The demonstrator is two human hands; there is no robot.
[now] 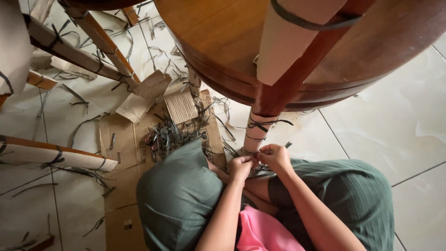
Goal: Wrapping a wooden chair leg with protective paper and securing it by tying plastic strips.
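Note:
I sit on the floor with green-clad knees spread. A wooden table leg (274,100) stands between them, its lower part wrapped in pale cardboard (257,132) and bound by dark plastic strap (265,124). My left hand (241,167) and my right hand (275,157) meet at the foot of that leg, fingers pinched on the strap end there. What exactly lies between the fingertips is hidden.
A round wooden tabletop (223,42) hangs overhead. Other cardboard-wrapped legs (69,51) lie at the left. Flattened cardboard (125,139) and several cut dark straps (169,135) litter the pale tiled floor (395,121).

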